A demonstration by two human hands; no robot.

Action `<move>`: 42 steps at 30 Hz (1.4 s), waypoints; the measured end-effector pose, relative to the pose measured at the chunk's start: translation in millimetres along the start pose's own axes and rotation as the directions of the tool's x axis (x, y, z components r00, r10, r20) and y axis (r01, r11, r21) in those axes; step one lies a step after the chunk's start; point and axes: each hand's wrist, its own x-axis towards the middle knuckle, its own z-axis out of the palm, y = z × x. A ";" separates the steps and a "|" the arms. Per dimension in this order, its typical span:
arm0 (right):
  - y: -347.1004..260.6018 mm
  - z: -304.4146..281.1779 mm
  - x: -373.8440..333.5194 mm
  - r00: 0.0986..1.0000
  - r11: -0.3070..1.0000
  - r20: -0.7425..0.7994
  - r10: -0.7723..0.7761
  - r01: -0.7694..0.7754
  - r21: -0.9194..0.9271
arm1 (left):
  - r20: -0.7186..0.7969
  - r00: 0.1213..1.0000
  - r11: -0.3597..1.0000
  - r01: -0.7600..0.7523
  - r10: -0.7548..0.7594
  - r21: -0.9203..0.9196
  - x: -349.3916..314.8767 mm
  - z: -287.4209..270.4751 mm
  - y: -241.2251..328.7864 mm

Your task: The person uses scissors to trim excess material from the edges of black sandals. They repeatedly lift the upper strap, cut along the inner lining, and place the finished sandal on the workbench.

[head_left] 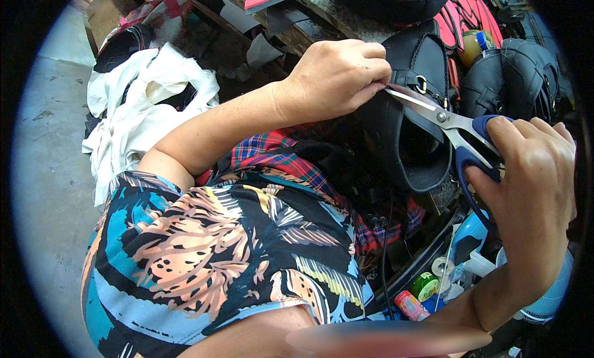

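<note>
My right hand (535,166) holds a pair of scissors (440,116), its fingers and thumb through the dark blue handles. The steel blades point left, their tips right at the fingertips of my left hand (343,76). That hand is closed in a pinch; whatever is between its fingers is too small to make out. Below and behind the blades rests a black leather shoe (387,132) with a strap and a metal ring, its rounded opening facing me. The blades cross in front of it.
More black leather shoes (516,79) stand at the right, near a jar with a blue lid (486,41). Red and black pieces (473,14) lie behind. Tape rolls (424,286) and a pink can-shaped container (410,304) sit at lower right. White cloth (145,110) is heaped at left.
</note>
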 end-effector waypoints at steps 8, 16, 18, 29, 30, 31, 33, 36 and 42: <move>8.6 13.9 -6.6 0.996 0.995 0.015 0.091 -0.090 -0.035 | -0.038 0.999 1.000 0.023 -0.024 -0.011 -2.0 -11.3 1.3; 3.3 4.0 -12.6 1.000 0.997 0.014 0.011 -0.012 0.072 | 0.028 1.000 0.999 0.002 -0.003 0.032 -6.1 -7.9 6.7; -6.6 0.7 -10.1 0.999 1.000 0.028 0.020 -0.020 0.018 | 0.000 1.000 1.000 -0.021 0.021 0.004 -6.0 -7.5 6.5; 40.4 39.0 -44.2 0.942 0.946 -0.157 0.295 -0.264 0.189 | -0.049 0.992 0.982 -0.118 0.112 -0.145 -1.7 -13.4 43.6; 46.1 54.0 -48.9 0.886 0.918 -0.301 0.353 -0.265 0.296 | 0.011 0.987 0.969 -0.158 0.163 -0.188 -4.2 -8.9 53.7; 49.3 66.0 -56.7 0.837 0.823 -0.250 0.487 -0.344 0.452 | 0.090 0.978 0.968 -0.167 0.186 -0.188 -5.5 -5.0 62.0; 49.4 92.6 -73.6 0.730 0.588 -0.169 0.663 -0.367 0.720 | 0.330 0.924 0.980 -0.159 0.191 -0.120 -2.0 1.6 66.7; 39.9 132.4 -100.1 0.585 0.322 -0.126 0.801 -0.245 0.914 | 0.223 0.939 0.964 -0.246 0.263 -0.099 13.8 -2.3 56.5; 17.9 168.7 -150.4 0.355 0.220 -0.225 0.907 0.056 0.974 | -0.042 0.944 0.311 0.065 -0.327 -0.948 45.4 -33.2 29.7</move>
